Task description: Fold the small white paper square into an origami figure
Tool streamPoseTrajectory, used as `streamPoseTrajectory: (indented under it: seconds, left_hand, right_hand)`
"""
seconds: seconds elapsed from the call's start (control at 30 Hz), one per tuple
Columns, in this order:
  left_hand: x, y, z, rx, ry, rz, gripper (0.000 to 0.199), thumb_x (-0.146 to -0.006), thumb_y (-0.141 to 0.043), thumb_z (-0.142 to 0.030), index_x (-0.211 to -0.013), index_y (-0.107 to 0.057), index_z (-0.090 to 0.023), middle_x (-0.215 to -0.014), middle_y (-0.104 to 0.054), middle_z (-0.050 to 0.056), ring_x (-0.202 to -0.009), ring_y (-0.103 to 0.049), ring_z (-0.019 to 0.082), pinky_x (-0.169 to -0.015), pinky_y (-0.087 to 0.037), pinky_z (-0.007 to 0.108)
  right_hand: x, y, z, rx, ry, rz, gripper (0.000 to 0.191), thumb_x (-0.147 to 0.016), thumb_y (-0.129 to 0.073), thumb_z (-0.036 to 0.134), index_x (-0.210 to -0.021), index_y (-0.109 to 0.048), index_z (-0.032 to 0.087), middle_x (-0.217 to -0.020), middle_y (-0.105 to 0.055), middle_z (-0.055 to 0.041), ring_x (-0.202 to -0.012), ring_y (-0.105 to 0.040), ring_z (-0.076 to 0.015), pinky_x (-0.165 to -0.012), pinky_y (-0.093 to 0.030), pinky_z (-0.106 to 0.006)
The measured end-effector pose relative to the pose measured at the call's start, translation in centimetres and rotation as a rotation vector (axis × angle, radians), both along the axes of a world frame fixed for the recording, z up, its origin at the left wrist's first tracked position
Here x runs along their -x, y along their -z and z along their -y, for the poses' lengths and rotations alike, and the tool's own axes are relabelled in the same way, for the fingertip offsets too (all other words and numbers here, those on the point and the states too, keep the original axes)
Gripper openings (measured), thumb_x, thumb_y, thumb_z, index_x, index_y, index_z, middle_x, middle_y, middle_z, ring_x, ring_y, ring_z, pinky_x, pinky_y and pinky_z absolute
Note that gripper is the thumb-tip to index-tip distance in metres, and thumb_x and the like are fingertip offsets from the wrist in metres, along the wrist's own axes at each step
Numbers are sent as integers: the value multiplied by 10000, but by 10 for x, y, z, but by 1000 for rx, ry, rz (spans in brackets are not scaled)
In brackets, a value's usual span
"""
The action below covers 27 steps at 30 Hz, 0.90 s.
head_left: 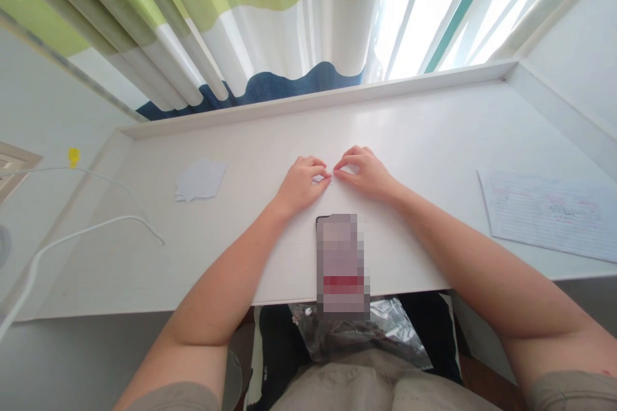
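Centrally, a small white paper piece (322,178) lies on the white desk (424,135), pinched at either end by the left hand (299,183) and right hand (362,172), fingertips nearly meeting, with a phone (341,263) just behind and paper scraps (200,180) well left.

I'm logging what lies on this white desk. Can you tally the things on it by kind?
Small white paper piece pinched between left hand and right hand: 1
Stack of white paper pieces: 1
Lined written sheet: 1
Phone: 1
White cable: 1
Total: 5
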<state>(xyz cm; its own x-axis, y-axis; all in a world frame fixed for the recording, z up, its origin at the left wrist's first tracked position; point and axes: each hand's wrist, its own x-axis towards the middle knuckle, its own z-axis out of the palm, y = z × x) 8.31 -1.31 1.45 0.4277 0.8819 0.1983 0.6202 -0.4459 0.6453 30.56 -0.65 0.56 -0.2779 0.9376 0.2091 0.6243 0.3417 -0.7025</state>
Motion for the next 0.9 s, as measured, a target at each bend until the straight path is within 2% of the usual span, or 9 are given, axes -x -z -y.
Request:
streamPoseTrajectory:
  seconds: [0.07, 0.2, 0.27, 0.37, 0.5, 0.6, 0.73, 0.83, 0.9]
  left_hand:
    - [2, 0, 0, -74, 45, -65, 41, -959, -772, -255, -969, -807, -236, -1198, -769, 77, -1193, -630, 287, -1119, -518, 479]
    - [3, 3, -3, -141, 43, -125, 127, -980, -796, -337, -1044, -786, -228, -1178, -782, 72, -1153, -646, 285, -1089, -521, 473]
    - [3, 5, -6, -157, 39, -129, 105, -1036, -721, -315, -1042, -783, -231, -1153, -793, 69, -1140, -655, 278, -1064, -528, 459]
    - [3, 5, -8, -173, 51, -136, 192, -1080, -630, -299, -992, -787, -232, -1126, -804, 72, -1114, -666, 277, -1030, -539, 457]
    - [5, 2, -7, -170, 70, -121, 151, -992, -681, -214, -1079, -805, -228, -1167, -806, 73, -1139, -671, 283, -1055, -546, 464]
    - [7, 2, -5, -154, 75, -127, 313, -924, -701, -142, -1207, -795, -237, -1205, -800, 70, -1157, -669, 285, -1064, -546, 462]
    - [8, 4, -8, -178, 100, -137, 243, -1016, -678, -233, -1227, -798, -247, -1195, -794, 81, -1153, -665, 286, -1057, -536, 476]
    - [8, 5, -12, -188, 120, -142, 224, -1091, -599, -283, -1163, -806, -233, -1166, -794, 97, -1132, -664, 279, -1030, -536, 469]
    - [8, 6, -14, -174, 106, -124, 256, -1110, -553, -274, -1104, -803, -216, -1133, -795, 104, -1109, -668, 275, -1016, -535, 460]
  right_hand:
    - [-7, -1, -1, -2, -96, 3, 210, -948, -676, 267, -1013, -874, 281, -1154, -767, -90, -1153, -663, -320, -1127, -471, -541]
    - [-18, -1, -2, -51, -301, 20, 314, -910, -731, 282, -1203, -844, 287, -1235, -772, -100, -1192, -674, -334, -1148, -474, -570]
    - [-19, 2, -3, -90, -306, 37, 318, -931, -724, 282, -1230, -832, 297, -1240, -777, -98, -1182, -679, -333, -1144, -475, -577]
    - [-15, 7, -5, -140, -285, 66, 236, -973, -718, 303, -1174, -841, 314, -1214, -790, -81, -1135, -679, -320, -1109, -484, -564]
    - [-11, 11, -9, -179, -254, 102, 203, -1043, -663, 340, -1083, -851, 278, -1152, -803, -93, -1078, -672, -304, -1030, -497, -512]
    - [-10, 10, -12, -188, -234, 143, 253, -1066, -598, 282, -1061, -847, 237, -1121, -810, -117, -1054, -678, -302, -987, -499, -489]
    - [-10, 7, -11, -183, -231, 118, 249, -1060, -605, 299, -1032, -840, 225, -1098, -807, -118, -1030, -687, -294, -986, -509, -480]
    - [-12, 5, -7, -173, -252, 93, 192, -998, -700, 321, -1117, -832, 247, -1128, -803, -101, -1067, -693, -298, -1023, -512, -495]
    - [-12, 4, -6, -170, -256, 97, 235, -952, -749, 310, -1172, -820, 267, -1152, -802, -92, -1100, -692, -307, -1039, -509, -508]
